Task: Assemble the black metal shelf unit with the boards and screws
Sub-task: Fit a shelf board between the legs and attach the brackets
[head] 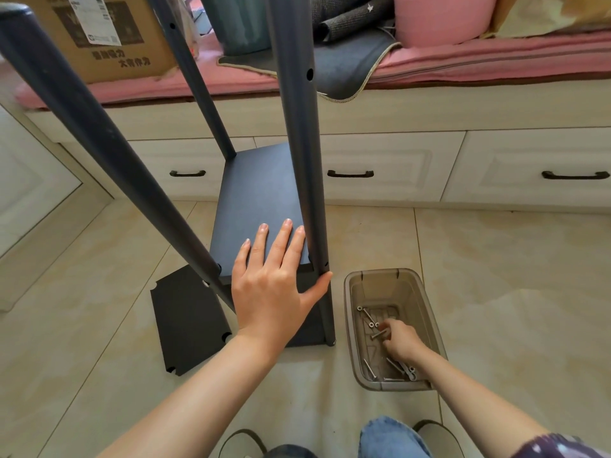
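The black metal shelf unit stands on the tiled floor with three tall poles in view; the near right pole [302,143] rises past a fitted black board [261,193]. My left hand [274,279] lies flat on that board's near edge, fingers straight, thumb touching the near right pole. A loose black board [188,322] lies on the floor to the left. My right hand [401,340] reaches into a translucent brown plastic bin [350,325] and pinches a silver screw [378,334]. Several more screws [367,315] lie in the bin.
White drawers with black handles [350,174] run along the back under a pink cushioned bench [463,67]. A cardboard box [109,38] sits on the bench at the left, folded cloths and a pink pillow at the right. My knees and shoes show at the bottom edge.
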Demonstrator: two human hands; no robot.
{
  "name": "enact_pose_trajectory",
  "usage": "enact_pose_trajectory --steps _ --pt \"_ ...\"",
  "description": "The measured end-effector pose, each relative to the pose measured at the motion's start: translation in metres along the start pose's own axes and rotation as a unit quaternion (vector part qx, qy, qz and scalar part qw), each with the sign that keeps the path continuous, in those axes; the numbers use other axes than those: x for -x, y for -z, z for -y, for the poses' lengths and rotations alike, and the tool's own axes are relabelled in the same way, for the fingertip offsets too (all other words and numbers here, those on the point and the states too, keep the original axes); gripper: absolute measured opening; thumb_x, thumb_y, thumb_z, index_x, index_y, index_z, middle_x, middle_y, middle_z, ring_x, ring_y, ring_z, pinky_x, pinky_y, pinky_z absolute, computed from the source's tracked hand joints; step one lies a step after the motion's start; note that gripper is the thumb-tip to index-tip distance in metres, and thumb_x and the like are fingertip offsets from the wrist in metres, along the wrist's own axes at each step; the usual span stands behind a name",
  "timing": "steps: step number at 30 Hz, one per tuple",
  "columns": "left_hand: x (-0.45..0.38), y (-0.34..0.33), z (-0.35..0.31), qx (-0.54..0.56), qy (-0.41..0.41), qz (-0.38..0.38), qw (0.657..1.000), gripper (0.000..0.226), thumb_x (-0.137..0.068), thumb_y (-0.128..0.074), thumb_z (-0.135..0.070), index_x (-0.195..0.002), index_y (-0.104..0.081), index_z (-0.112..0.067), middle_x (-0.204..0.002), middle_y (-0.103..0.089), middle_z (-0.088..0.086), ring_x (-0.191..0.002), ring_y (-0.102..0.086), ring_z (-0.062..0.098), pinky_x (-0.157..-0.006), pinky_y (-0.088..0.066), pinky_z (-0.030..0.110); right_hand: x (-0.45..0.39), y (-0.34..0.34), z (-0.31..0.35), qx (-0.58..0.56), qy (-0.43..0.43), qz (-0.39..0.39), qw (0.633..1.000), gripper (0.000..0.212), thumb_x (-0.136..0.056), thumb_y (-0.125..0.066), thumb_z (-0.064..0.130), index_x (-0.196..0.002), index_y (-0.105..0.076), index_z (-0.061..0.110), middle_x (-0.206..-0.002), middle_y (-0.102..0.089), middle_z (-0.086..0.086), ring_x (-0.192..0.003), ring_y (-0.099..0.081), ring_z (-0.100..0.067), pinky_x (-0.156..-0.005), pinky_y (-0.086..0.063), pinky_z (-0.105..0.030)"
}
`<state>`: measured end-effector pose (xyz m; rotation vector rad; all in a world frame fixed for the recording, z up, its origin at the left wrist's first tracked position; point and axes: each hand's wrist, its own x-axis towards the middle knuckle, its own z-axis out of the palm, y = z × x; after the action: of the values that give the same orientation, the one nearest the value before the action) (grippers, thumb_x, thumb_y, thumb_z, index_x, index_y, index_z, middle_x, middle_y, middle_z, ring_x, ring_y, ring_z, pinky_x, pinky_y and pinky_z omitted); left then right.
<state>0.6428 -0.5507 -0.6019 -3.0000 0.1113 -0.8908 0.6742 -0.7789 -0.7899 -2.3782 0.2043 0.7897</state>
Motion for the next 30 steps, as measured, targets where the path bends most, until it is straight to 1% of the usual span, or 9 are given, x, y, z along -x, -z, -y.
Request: enact_pose_trajectory --steps 3,7,10,12,16,19,24,27,30 --pt "0.0 -0.001 0.0 -0.006 0.0 -0.002 1.0 0.07 -0.091 -0.045 -0.068 -0.139 -0.061 -0.019 -0.146 -0.056 0.003 -0.139 -0.047 0.032 -0.114 -0.037 0.051 -0.006 -0.006 0.002 0.019 0.012 0.021 1.0 0.038 -0.092 -0.052 0.001 -0.128 -0.058 0.013 -0.131 -0.06 -0.01 -0.126 -0.052 -0.026 -0.103 -0.04 -0.029" --pt "0.001 -0.003 0.001 -0.008 -0.001 -0.008 1.0 0.069 -0.09 -0.047 -0.068 -0.137 -0.062 -0.019 -0.145 -0.057 0.003 -0.139 -0.048 0.032 -0.113 -0.037 0.051 -0.013 -0.013 0.0 0.036 0.002 0.015 0.999 0.031 -0.091 -0.051 0.002 -0.118 -0.062 0.013 -0.124 -0.062 -0.012 -0.118 -0.057 -0.028 -0.096 -0.045 -0.028" --pt "0.001 -0.003 0.0 -0.01 -0.001 -0.012 1.0 0.069 -0.09 -0.048 -0.067 -0.136 -0.063 -0.019 -0.145 -0.057 0.002 -0.138 -0.049 0.032 -0.113 -0.037 0.051 -0.015 -0.013 0.003 0.071 0.009 0.026 0.997 0.013 -0.091 -0.059 0.007 -0.101 -0.057 0.015 -0.116 -0.063 -0.011 -0.108 -0.06 -0.026 -0.087 -0.046 -0.028" --pt "0.001 -0.003 0.001 -0.008 -0.001 -0.013 1.0 0.068 -0.09 -0.048 -0.067 -0.136 -0.064 -0.019 -0.145 -0.057 0.002 -0.139 -0.049 0.031 -0.113 -0.037 0.051 -0.015 -0.013 0.004 0.094 0.015 0.03 0.995 0.013 -0.09 -0.06 0.008 -0.095 -0.052 0.017 -0.113 -0.063 -0.011 -0.105 -0.06 -0.026 -0.086 -0.046 -0.027" --pt "0.001 -0.003 0.001 -0.009 -0.001 -0.012 1.0 0.068 -0.09 -0.05 -0.067 -0.136 -0.063 -0.019 -0.145 -0.056 0.002 -0.139 -0.048 0.031 -0.113 -0.037 0.051 -0.014 -0.017 0.005 0.112 0.031 0.014 0.993 0.012 -0.092 -0.049 0.004 -0.095 -0.05 0.016 -0.11 -0.058 -0.011 -0.094 -0.055 -0.023 -0.078 -0.042 -0.026" --pt "0.001 -0.004 0.001 -0.008 -0.001 -0.011 1.0 0.068 -0.09 -0.051 -0.067 -0.137 -0.063 -0.019 -0.146 -0.056 0.002 -0.139 -0.048 0.031 -0.113 -0.037 0.051 -0.012 -0.016 0.006 0.125 0.047 0.009 0.991 0.012 -0.093 -0.047 0.004 -0.098 -0.054 0.014 -0.112 -0.059 -0.012 -0.096 -0.056 -0.024 -0.079 -0.043 -0.027" --pt "0.001 -0.003 0.002 -0.008 -0.005 -0.008 1.0 0.07 -0.09 -0.048 -0.069 -0.139 -0.061 -0.02 -0.147 -0.055 0.002 -0.14 -0.047 0.031 -0.114 -0.036 0.05 0.004 -0.002 0.01 0.077 0.071 -0.025 0.994 0.013 -0.098 -0.051 0.009 -0.106 -0.062 0.01 -0.109 -0.064 -0.011 -0.101 -0.061 -0.026 -0.087 -0.05 -0.033" --pt "0.001 -0.002 0.002 -0.003 -0.001 -0.007 1.0 0.071 -0.09 -0.048 -0.069 -0.14 -0.059 -0.02 -0.147 -0.055 0.002 -0.139 -0.048 0.032 -0.114 -0.035 0.049 0.029 0.014 0.019 0.014 0.089 -0.043 0.995 0.009 -0.096 -0.057 0.01 -0.099 -0.065 0.013 -0.097 -0.068 -0.007 -0.088 -0.065 -0.02 -0.079 -0.054 -0.031" --pt "0.001 -0.001 0.001 0.003 0.003 -0.007 1.0 0.071 -0.089 -0.052 -0.068 -0.141 -0.059 -0.02 -0.146 -0.055 0.003 -0.139 -0.048 0.032 -0.114 -0.035 0.049 0.065 0.034 0.036 -0.053 0.131 -0.081 0.987 0.008 -0.095 -0.062 0.014 -0.093 -0.064 0.022 -0.086 -0.069 0.002 -0.073 -0.067 -0.008 -0.064 -0.051 -0.017"
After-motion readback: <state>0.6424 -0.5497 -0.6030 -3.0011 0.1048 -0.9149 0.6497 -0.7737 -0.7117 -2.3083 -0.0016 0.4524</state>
